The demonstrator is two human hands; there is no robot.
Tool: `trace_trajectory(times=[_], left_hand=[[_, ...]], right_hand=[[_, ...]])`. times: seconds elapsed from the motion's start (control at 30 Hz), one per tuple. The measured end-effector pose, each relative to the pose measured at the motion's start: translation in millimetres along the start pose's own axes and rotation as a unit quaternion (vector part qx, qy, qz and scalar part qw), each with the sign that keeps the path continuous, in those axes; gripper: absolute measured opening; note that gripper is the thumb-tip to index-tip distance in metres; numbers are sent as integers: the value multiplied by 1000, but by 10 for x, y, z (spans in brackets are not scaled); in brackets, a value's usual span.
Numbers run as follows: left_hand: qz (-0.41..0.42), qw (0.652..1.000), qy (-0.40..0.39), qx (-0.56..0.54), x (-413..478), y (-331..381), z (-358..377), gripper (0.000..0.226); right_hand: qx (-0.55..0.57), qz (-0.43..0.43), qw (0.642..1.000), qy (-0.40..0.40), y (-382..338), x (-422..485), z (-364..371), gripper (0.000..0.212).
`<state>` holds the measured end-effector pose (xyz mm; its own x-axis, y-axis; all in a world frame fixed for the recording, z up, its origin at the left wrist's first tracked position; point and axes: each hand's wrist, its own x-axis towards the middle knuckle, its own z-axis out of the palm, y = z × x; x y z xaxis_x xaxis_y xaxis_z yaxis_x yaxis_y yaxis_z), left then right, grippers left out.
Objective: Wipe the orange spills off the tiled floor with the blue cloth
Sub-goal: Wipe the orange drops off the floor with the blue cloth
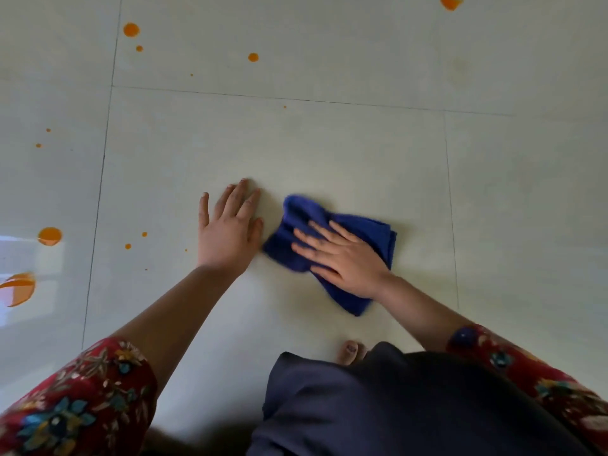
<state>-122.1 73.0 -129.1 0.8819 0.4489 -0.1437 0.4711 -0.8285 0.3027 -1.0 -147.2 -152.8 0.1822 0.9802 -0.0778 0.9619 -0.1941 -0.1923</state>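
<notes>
A crumpled blue cloth (pixel 368 230) lies on the pale tiled floor (pixel 329 153) in the middle of the view. My right hand (pixel 342 258) presses flat on it with straight, spread fingers. Just left of the cloth, my left hand (pixel 230 228) rests flat on the bare tile, fingers straight. Orange spills dot the floor: a large drop (pixel 50 235) and a smeared patch (pixel 19 287) at the left edge, small specks (pixel 128 246) nearby, round drops (pixel 131 29) (pixel 253 57) at the top left, and one blot (pixel 450 1) at the top right.
My toes (pixel 351 350) and a dark garment (pixel 394 406) are at the bottom centre, with floral red sleeves (pixel 82 396) on both arms. Dark grout lines (pixel 279 98) cross the floor. A bright window reflection (pixel 19 255) lies at the left edge.
</notes>
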Motion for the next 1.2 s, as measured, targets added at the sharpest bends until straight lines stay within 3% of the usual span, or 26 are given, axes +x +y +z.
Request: trace_trajectory(times=[0.07, 0.2, 0.27, 0.33, 0.4, 0.47, 0.53, 0.7, 0.77, 0.87, 0.93, 1.1, 1.13, 1.2], left_hand=[[-2, 1000, -1, 2, 24, -8, -46, 48], [14, 999, -33, 22, 6, -31, -104, 52], [29, 998, -41, 29, 25, -91, -157, 54], [34, 998, -46, 37, 87, -167, -226, 56], [16, 998, -36, 48, 157, -305, -312, 61], [-23, 998, -27, 50, 218, -437, -378, 69], [-80, 996, -13, 37, 247, -569, -406, 78], [-187, 982, -15, -7, 269, -758, -403, 106], [-191, 981, -14, -17, 256, -787, -389, 109], [-186, 982, -10, -22, 253, -798, -384, 110], [-183, 983, -11, -20, 267, -810, -378, 110], [-181, 983, -8, -23, 255, -826, -370, 111], [-179, 984, -10, -22, 258, -815, -367, 111], [-169, 985, -18, -23, 265, -831, -386, 110]], right_hand=[[-1, -46, 999, -24, 263, -161, -56, 50], [21, 205, 976, 63, 767, 252, -154, 48], [27, 278, 954, 111, 636, 703, -164, 48], [31, 228, 967, 107, 354, 945, -121, 49], [16, 91, 995, 50, 85, 883, -62, 49], [24, 10, 1000, 14, 144, 733, -76, 47], [36, 36, 998, 39, 379, 804, -105, 46], [43, 268, 956, 112, 701, 1577, -212, 52], [28, 252, 963, 97, 551, 1790, -215, 55], [10, 69, 996, 53, 373, 1576, -173, 50], [17, 28, 999, 33, 485, 1330, -151, 48], [35, 296, 946, 126, 904, 1710, -239, 51], [35, 300, 945, 125, 817, 1863, -259, 53], [34, 220, 969, 107, 513, 2034, -234, 53]])
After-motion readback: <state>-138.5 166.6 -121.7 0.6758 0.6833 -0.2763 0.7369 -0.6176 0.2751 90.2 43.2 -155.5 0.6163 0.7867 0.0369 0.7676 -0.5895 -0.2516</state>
